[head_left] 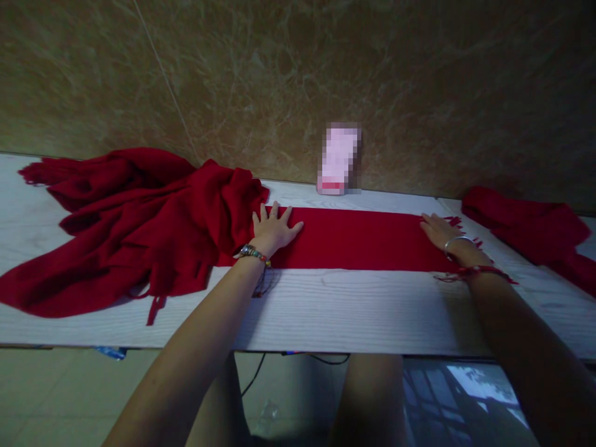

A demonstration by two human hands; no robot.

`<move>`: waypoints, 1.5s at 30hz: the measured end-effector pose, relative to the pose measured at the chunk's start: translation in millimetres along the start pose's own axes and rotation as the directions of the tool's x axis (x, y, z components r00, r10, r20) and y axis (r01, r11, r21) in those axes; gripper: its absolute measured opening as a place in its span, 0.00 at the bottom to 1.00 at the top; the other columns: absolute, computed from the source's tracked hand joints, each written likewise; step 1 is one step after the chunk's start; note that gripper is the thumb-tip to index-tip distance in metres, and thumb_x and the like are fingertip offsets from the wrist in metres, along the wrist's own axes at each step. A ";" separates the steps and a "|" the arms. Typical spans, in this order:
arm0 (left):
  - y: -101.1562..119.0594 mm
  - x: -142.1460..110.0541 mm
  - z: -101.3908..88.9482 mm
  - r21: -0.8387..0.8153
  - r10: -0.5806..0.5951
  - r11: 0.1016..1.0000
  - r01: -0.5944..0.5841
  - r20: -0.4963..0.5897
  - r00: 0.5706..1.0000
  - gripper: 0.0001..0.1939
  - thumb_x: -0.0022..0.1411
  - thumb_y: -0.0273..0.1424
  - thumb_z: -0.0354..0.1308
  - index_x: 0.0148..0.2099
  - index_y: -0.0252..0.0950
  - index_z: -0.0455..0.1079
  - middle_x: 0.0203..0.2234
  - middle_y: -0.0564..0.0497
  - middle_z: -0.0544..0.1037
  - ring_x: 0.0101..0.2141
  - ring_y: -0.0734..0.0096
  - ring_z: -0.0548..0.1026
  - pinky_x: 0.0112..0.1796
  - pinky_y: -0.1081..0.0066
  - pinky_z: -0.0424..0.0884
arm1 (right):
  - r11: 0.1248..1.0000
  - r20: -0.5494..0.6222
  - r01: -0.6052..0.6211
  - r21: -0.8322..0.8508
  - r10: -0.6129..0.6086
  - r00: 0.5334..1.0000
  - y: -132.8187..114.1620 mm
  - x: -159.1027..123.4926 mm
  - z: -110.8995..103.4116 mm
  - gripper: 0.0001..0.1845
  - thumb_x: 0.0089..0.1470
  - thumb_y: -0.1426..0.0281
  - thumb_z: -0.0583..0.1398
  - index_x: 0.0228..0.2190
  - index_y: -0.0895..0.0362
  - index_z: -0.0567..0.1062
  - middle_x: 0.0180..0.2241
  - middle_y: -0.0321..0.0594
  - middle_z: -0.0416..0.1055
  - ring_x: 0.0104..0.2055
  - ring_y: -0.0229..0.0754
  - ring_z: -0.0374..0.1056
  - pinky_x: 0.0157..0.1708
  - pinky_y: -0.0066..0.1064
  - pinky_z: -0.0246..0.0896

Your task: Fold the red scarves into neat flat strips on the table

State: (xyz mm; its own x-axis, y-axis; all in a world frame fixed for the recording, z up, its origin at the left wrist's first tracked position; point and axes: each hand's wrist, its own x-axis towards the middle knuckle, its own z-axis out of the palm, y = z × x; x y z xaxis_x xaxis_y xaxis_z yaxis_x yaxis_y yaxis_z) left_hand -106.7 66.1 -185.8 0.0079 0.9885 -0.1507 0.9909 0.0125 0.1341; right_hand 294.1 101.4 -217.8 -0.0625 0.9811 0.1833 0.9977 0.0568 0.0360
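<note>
A red scarf (354,239) lies flat as a long folded strip across the white wood-grain table (326,304). My left hand (274,231) rests on its left part with the fingers spread. On the strip's fringed right end lies my right hand (440,233), palm down, fingers stretched out. Just left of my left hand is a heap of crumpled red fringed cloth (153,230); whether it joins the flat strip cannot be made out. Neither hand grips anything.
Another red cloth (526,223) lies bunched at the right. A blurred-out pink object (339,158) leans on the marbled wall (279,81) at the table's back edge. Below the front edge, a black cable (254,375) hangs near my legs.
</note>
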 end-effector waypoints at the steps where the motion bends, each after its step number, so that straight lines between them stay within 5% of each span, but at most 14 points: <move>1: 0.2 -0.2 0.2 0.003 0.000 1.000 0.000 -0.012 1.000 0.35 0.64 0.52 0.35 0.68 0.43 0.45 0.68 0.47 0.42 0.65 0.43 0.38 0.61 0.46 0.43 | 0.999 -0.010 -0.036 -0.002 0.036 0.999 -1.7 -1.9 -3.5 0.28 0.61 0.67 0.41 0.53 0.70 0.66 0.54 0.74 0.62 0.58 0.66 0.60 0.48 0.64 0.56; 5: 6.3 -5.0 2.0 0.034 0.043 0.999 -0.039 -0.111 0.993 0.32 0.66 0.46 0.37 0.68 0.39 0.49 0.67 0.43 0.45 0.65 0.43 0.42 0.60 0.45 0.46 | 0.998 -0.046 -0.061 0.020 0.062 0.997 -36.1 -9.0 -20.9 0.27 0.61 0.67 0.45 0.56 0.68 0.64 0.62 0.65 0.51 0.65 0.62 0.47 0.57 0.61 0.46; 8: 18.0 -12.6 4.9 0.034 0.149 0.989 -0.146 -0.142 0.979 0.30 0.67 0.44 0.39 0.67 0.40 0.48 0.67 0.43 0.46 0.65 0.45 0.44 0.59 0.47 0.50 | 0.990 -0.058 0.120 0.080 -0.116 0.992 -82.1 -17.2 -28.5 0.26 0.62 0.64 0.45 0.60 0.56 0.61 0.65 0.46 0.49 0.67 0.46 0.43 0.62 0.48 0.45; 10: 26.0 -17.4 7.5 0.017 0.213 0.977 -0.212 -0.093 0.973 0.30 0.67 0.46 0.38 0.68 0.42 0.47 0.67 0.44 0.46 0.65 0.46 0.45 0.59 0.47 0.51 | 0.914 -0.030 0.357 0.192 -0.358 0.933 -113.2 -24.7 -28.3 0.29 0.61 0.61 0.46 0.61 0.56 0.58 0.66 0.45 0.49 0.67 0.47 0.41 0.62 0.49 0.44; 13: 31.8 -21.1 9.9 0.026 0.263 0.964 -0.263 -0.007 0.965 0.33 0.66 0.50 0.36 0.68 0.42 0.45 0.67 0.44 0.44 0.65 0.46 0.42 0.60 0.46 0.46 | 0.861 0.119 0.458 0.219 -0.490 0.864 -143.1 -34.8 -24.3 0.31 0.60 0.57 0.47 0.62 0.54 0.56 0.66 0.44 0.47 0.68 0.49 0.40 0.63 0.54 0.39; 17: 27.3 -20.4 5.6 0.054 0.302 0.949 -0.310 0.122 0.946 0.40 0.61 0.57 0.38 0.69 0.43 0.40 0.68 0.46 0.38 0.65 0.45 0.35 0.60 0.45 0.39 | 0.886 0.242 0.424 0.185 -0.460 0.855 -138.8 -38.3 -23.2 0.32 0.60 0.57 0.46 0.63 0.52 0.52 0.67 0.42 0.43 0.68 0.48 0.39 0.63 0.55 0.37; 24: 14.7 -19.9 -8.2 0.089 0.353 0.917 -0.388 0.268 0.896 0.49 0.54 0.60 0.47 0.69 0.42 0.35 0.67 0.47 0.32 0.65 0.47 0.31 0.61 0.48 0.36 | 0.970 0.317 0.214 0.116 -0.240 0.918 -100.2 -28.2 -24.6 0.32 0.60 0.55 0.44 0.64 0.48 0.51 0.67 0.37 0.42 0.68 0.50 0.37 0.62 0.55 0.39; 29: 8.7 -21.3 -14.7 0.093 0.372 0.903 -0.419 0.317 0.873 0.53 0.51 0.59 0.51 0.69 0.41 0.35 0.67 0.46 0.31 0.65 0.47 0.31 0.61 0.48 0.37 | 0.997 0.260 0.052 0.063 -0.067 0.963 -70.6 -14.5 -12.3 0.31 0.60 0.58 0.42 0.63 0.51 0.53 0.66 0.41 0.46 0.67 0.52 0.42 0.60 0.59 0.42; 32: 7.3 -21.8 -14.5 0.078 0.395 0.897 -0.436 0.304 0.867 0.51 0.52 0.59 0.51 0.69 0.41 0.36 0.67 0.45 0.31 0.65 0.48 0.30 0.61 0.48 0.36 | 0.998 0.131 0.023 0.062 -0.031 0.991 -60.3 -11.1 -9.1 0.30 0.60 0.60 0.43 0.61 0.54 0.58 0.64 0.47 0.52 0.65 0.54 0.48 0.59 0.60 0.45; 36: 7.0 -20.8 -9.8 0.066 0.428 0.889 -0.454 0.238 0.872 0.46 0.56 0.57 0.48 0.69 0.42 0.39 0.68 0.46 0.36 0.66 0.51 0.32 0.61 0.46 0.35 | 0.975 0.018 0.175 0.137 -0.179 0.984 -88.9 -18.2 -19.8 0.30 0.60 0.58 0.45 0.60 0.55 0.60 0.64 0.49 0.52 0.66 0.53 0.45 0.61 0.59 0.40; 41: 6.7 -18.4 -6.7 0.062 0.440 0.884 -0.463 0.221 0.870 0.47 0.55 0.58 0.48 0.69 0.42 0.38 0.67 0.45 0.37 0.66 0.51 0.34 0.60 0.46 0.36 | 0.906 0.183 0.351 0.238 -0.397 0.900 -152.8 -40.8 -32.7 0.36 0.58 0.52 0.47 0.63 0.55 0.53 0.66 0.46 0.44 0.68 0.51 0.39 0.62 0.56 0.38; 45: 5.3 -16.8 -6.6 0.053 0.441 0.884 -0.464 0.231 0.867 0.48 0.54 0.58 0.49 0.69 0.42 0.39 0.67 0.43 0.37 0.66 0.49 0.35 0.60 0.46 0.37 | 0.892 0.247 0.403 0.206 -0.446 0.860 -161.2 -48.3 -32.3 0.37 0.57 0.51 0.49 0.63 0.54 0.52 0.67 0.45 0.43 0.68 0.51 0.37 0.63 0.55 0.34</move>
State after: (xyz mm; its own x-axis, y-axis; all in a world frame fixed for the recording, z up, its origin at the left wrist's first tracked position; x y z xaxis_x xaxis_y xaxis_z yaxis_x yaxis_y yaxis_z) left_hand -102.5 50.6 -176.1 0.4750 0.8282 -0.2976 0.8797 -0.4554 0.1368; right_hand 135.5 38.9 -200.8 -0.4926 0.8644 -0.1009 0.8696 0.4842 -0.0966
